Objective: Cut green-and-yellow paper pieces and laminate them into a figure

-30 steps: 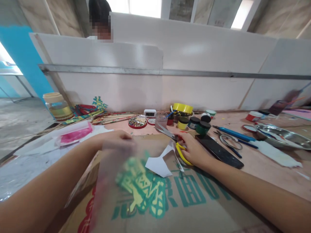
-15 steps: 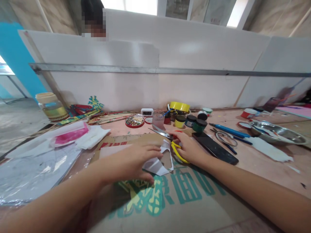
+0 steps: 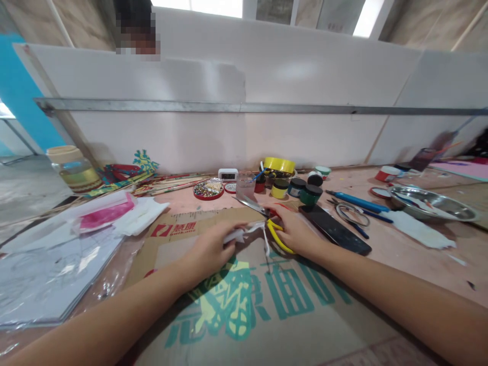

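My left hand (image 3: 213,245) is closed on a crumpled piece of white paper (image 3: 249,231), pinched between thumb and fingers above the cardboard sheet (image 3: 324,330). A thin strip of the paper hangs down toward the right. My right hand (image 3: 295,229) grips yellow-handled scissors (image 3: 278,236), whose blades point to the upper left, behind the paper. Whether the blades touch the paper I cannot tell. Below my left hand, a green and yellow painted cutout (image 3: 232,305) lies on the cardboard, over its printed green characters.
Paint jars (image 3: 310,194), a tray of beads (image 3: 208,189) and a small white clock (image 3: 227,174) line the back. On the right are a black phone (image 3: 335,229), blue pen-like tools (image 3: 358,201) and a metal bowl (image 3: 434,203). Plastic-covered papers (image 3: 49,284) lie left. A person is behind the white partition (image 3: 152,132).
My left hand has closed on the white paper, lifting and crumpling it off the cardboard. My right hand still holds the scissors in about the same place. The view has shifted slightly.
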{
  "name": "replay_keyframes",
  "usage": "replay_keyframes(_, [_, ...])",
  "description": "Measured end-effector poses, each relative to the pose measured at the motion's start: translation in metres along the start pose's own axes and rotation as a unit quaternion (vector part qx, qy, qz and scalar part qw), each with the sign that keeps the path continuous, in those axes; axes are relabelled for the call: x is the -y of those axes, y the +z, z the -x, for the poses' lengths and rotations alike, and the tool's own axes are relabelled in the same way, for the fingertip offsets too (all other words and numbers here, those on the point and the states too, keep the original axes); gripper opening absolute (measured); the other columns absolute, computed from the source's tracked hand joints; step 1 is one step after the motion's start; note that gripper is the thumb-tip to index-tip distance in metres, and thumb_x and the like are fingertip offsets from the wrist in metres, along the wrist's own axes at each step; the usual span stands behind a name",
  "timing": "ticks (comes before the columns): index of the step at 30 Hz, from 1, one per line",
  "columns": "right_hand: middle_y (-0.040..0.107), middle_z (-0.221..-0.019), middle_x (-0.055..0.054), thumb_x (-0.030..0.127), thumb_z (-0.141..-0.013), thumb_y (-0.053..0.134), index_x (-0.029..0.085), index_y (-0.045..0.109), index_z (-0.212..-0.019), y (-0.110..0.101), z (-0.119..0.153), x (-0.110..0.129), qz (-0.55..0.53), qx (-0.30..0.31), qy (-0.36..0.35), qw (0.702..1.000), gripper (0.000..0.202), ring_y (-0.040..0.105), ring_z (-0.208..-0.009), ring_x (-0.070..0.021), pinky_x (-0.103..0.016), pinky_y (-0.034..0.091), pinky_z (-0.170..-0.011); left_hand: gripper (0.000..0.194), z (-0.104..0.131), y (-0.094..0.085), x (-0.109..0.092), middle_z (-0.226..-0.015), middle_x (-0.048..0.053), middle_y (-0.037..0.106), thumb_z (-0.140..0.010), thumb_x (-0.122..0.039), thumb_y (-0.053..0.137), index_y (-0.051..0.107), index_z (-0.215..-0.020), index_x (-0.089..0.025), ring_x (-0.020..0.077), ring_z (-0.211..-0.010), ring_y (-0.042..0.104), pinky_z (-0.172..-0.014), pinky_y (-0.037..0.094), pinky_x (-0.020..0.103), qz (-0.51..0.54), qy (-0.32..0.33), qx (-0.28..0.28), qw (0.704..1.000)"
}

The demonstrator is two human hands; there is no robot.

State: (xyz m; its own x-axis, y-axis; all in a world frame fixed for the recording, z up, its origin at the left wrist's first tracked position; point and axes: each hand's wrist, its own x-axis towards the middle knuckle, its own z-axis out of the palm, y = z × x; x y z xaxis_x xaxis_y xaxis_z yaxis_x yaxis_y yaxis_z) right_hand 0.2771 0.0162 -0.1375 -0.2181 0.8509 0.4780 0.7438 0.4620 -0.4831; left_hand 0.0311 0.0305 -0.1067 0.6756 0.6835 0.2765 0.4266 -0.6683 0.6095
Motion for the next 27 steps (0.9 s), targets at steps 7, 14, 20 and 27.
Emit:
replay_keyframes(7, [0.065,-0.108,-0.012,0.027,-0.084,0.059,0.019,0.048,-0.124,-0.005,0.006,0.011,-0.116,0.004,0.036,0.993,0.043,0.066,-0.091,-0.0225,-0.037,0.055,-0.079,0.037,-0.007,-0.008,-0.002,-0.077,0.0,0.064,-0.085,-0.043,0.06,0.049,-0.112,-0.019,0.0135,-0.062,0.065,-0.054,0.047,0.023,0.366,-0.209,0.007,0.907])
replay_keyframes(14, [0.062,-0.099,-0.005,0.029,-0.078,0.067,0.023,0.048,-0.116,0.003,0.011,0.022,-0.301,0.004,0.064,0.952,0.042,0.062,-0.08,-0.0175,-0.031,0.052,-0.072,0.041,-0.006,-0.008,0.001,-0.086,0.001,0.066,-0.086,-0.054,0.058,0.058,-0.109,-0.021,0.0108,-0.061,0.058,-0.054,0.044,0.022,0.368,-0.203,0.019,0.907])
replay_keyframes(20, [0.065,-0.089,-0.002,0.022,-0.076,0.065,0.022,0.057,-0.113,0.002,0.01,0.03,-0.168,0.028,0.096,0.981,0.038,0.06,-0.074,-0.0175,-0.029,0.05,-0.066,0.037,-0.008,-0.007,0.005,-0.085,0.001,0.065,-0.088,-0.051,0.057,0.065,-0.103,-0.018,0.0099,-0.059,0.058,-0.054,0.046,0.022,0.405,-0.222,0.031,0.886])
replay_keyframes(27, [0.065,-0.087,-0.002,0.022,-0.076,0.062,0.021,0.052,-0.104,-0.003,0.007,0.035,-0.257,0.012,0.104,0.961,0.03,0.063,-0.074,-0.0167,-0.028,0.051,-0.064,0.049,-0.01,-0.012,0.0,-0.087,0.011,0.072,-0.093,-0.054,0.042,0.062,-0.116,-0.016,0.018,-0.065,0.066,-0.057,0.049,0.027,0.557,-0.245,0.039,0.792])
